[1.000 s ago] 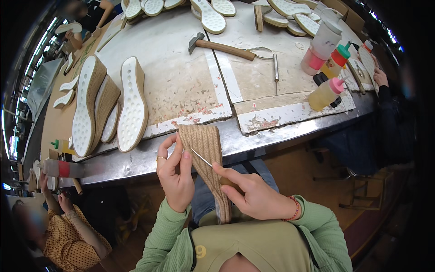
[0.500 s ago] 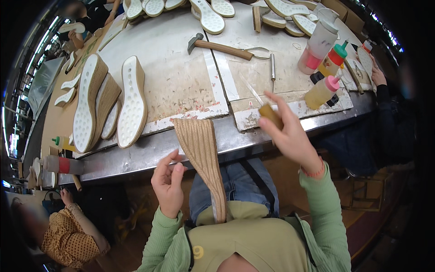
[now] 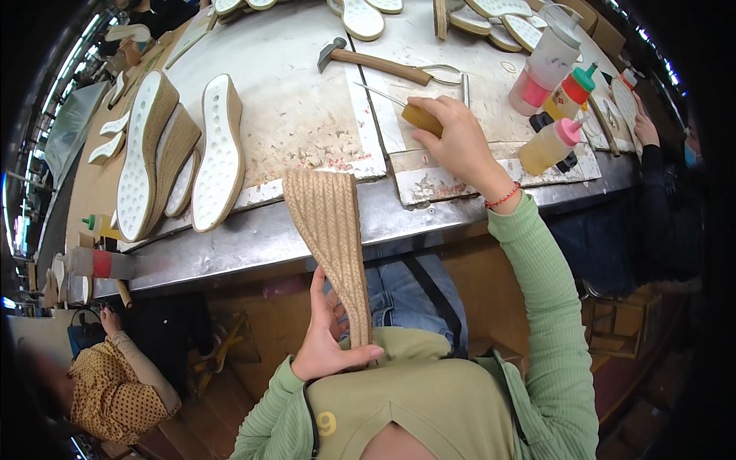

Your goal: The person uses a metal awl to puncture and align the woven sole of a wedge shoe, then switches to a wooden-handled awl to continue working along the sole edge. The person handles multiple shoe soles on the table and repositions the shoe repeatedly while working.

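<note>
A rope-covered wedge sole (image 3: 326, 218) stands up against the table's front edge, its wide heel end up and its narrow end at my lap. My left hand (image 3: 322, 345) is closed on the narrow end, thumb across the front and fingers along the left side. Over the table's right half, my right hand (image 3: 456, 142) holds an awl by its yellowish handle (image 3: 422, 119). The thin metal shaft (image 3: 379, 93) points away and to the left. A hammer (image 3: 379, 65) lies just beyond the awl, with pliers (image 3: 445, 73) partly behind its handle.
Wedge soles with white dimpled tops (image 3: 217, 153) stand at the left. More soles (image 3: 362, 19) lie along the far side. Bottles, one pink-capped (image 3: 550, 146), stand at the right. A metal edge (image 3: 253, 253) borders the table. Other people work on both sides.
My right hand has carried the awl farther over the table, turning its shaft more to the left. My left hand, half open beside the sole before, now grips the sole's narrow end.
</note>
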### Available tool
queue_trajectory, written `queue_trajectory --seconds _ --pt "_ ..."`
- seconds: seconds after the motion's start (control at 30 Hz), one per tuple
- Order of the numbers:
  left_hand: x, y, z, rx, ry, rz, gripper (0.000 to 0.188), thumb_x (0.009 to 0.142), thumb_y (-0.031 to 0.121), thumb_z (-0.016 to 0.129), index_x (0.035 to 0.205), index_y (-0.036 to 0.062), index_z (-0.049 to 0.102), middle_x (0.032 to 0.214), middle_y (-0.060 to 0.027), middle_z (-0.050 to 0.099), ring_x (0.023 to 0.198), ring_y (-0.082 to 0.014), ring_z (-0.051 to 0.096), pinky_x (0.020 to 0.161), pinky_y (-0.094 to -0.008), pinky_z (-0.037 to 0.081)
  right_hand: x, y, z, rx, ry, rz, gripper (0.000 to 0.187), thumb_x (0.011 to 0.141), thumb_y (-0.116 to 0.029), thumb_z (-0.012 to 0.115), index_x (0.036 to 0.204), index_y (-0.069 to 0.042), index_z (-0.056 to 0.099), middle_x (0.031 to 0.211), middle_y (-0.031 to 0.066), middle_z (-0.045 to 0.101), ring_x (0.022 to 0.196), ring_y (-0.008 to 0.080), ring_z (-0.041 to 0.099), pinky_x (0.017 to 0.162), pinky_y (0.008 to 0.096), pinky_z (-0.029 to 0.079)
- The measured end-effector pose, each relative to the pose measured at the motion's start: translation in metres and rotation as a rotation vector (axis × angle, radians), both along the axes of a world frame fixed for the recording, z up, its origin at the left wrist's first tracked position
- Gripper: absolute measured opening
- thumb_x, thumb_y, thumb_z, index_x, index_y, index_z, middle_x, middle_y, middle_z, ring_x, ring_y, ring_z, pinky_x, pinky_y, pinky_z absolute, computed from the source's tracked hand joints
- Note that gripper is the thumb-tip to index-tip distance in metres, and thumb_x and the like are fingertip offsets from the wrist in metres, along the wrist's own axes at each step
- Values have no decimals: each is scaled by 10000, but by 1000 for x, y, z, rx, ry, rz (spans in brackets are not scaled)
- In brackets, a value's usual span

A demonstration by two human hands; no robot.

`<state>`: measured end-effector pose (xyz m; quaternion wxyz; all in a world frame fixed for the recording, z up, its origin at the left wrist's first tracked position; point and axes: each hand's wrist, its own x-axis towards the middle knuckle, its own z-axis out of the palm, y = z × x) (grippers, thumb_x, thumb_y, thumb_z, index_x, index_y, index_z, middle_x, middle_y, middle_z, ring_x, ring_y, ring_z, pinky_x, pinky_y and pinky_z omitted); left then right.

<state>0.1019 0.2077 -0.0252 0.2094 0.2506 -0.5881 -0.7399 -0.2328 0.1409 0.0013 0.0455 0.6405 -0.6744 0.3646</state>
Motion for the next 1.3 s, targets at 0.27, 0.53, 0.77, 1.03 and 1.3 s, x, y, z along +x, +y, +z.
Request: queue_trajectory --seconds 0.27,0.53,0.77,1.03,1.3 --pt "5 -38 36 -70 92 -92 1281 643 73 840 1519 73 -94 1504 -144 255 1341 -261 362 1084 -412 313 13 2 33 -24 -365 90 387 859 -168 692 1215 -41 607 1038 106 614 929 205 593 848 329 480" --pt "-2 -96 111 -601 -367 -402 1252 533 134 854 1528 53 99 1470 -211 322 1336 -322 375 1109 -392 270 47 39 78 6 -636 619 791 741 -249 834 1400 -77 431 1092 65 576 1028 149 542 916 267 429" --pt "-17 -122 140 -1410 -596 -57 701 713 203 743 1373 167 510 1543 -270 190 1411 -471 208 1133 -514 197 86 79 33 -278 -1347 164 366 844 -12 709 1099 -70 453 1021 63 585 910 137 608 774 266 515" --pt "-47 -162 59 -1078 -166 400 649 857 259 668 1428 88 412 1555 -262 150 1458 -411 91 1159 -490 133 124 102 -1 211 -1495 160 277 949 -147 614 1122 -22 436 1037 77 575 891 117 615 686 278 573" --pt "-70 -179 40 -448 283 228 972 753 139 671 1536 97 96 1514 -243 258 1289 -313 456 1073 -387 372 54 98 37 296 -682 39 202 861 -201 698 885 -1 694 773 49 653 526 70 508 488 234 405"
